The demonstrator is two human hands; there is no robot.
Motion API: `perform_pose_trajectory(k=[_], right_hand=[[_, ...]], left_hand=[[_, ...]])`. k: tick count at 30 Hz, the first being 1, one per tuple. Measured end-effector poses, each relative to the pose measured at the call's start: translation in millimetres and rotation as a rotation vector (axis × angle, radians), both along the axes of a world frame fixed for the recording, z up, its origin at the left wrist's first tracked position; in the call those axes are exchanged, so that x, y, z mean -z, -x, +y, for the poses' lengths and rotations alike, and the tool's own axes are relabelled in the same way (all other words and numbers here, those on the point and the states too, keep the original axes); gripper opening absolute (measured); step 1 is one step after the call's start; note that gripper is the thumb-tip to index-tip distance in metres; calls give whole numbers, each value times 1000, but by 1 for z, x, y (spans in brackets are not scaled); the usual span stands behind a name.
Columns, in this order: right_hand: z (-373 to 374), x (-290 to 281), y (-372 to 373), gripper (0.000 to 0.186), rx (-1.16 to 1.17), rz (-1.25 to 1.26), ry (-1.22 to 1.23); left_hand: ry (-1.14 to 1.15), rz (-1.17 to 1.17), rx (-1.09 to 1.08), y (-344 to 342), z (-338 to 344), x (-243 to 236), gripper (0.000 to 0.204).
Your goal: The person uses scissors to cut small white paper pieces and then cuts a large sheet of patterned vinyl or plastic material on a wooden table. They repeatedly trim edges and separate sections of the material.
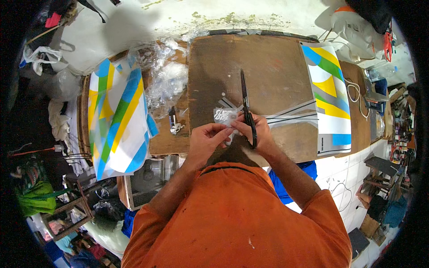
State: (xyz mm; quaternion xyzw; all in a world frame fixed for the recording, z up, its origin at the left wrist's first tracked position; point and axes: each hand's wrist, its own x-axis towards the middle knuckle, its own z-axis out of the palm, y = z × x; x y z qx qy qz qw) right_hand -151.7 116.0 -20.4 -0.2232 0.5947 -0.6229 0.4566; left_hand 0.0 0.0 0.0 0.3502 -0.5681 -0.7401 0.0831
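Your right hand [259, 135] is closed around slim black scissors [245, 102], blades pointing away from you. Your left hand [208, 137] pinches a small, whitish, printed film piece [223, 115], which sits just ahead of your fingertips. Right of your right hand, pale, dark-lined strips [290, 119] lie on the brown wooden table [214, 67].

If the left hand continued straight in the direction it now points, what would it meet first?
Probably the right hand, close ahead, with the black scissors in it. Depth is unclear, so the left hand may be touching it.
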Motion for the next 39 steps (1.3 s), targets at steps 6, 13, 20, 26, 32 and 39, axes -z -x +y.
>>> perform_pose_trajectory(k=[6, 13, 20, 26, 32, 39], right_hand=[[-13, -25, -8, 23, 15, -117, -36], [-17, -47, 9, 25, -10, -54, 42], [-21, -55, 9, 22, -14, 66, 85], [-24, -64, -3, 19, 88, -26, 106], [-27, -70, -8, 17, 131, -82, 94], [-26, -70, -9, 27, 52, 46, 117]], left_hand=[[-137, 180, -162, 0, 4, -6, 17], [-38, 196, -77, -7, -9, -25, 15], [19, 190, -52, -9, -12, -40, 16], [-69, 222, -165, -9, -4, -48, 23], [-111, 258, -227, -11, -3, -47, 23], [10, 263, -296, -14, -5, -41, 20]])
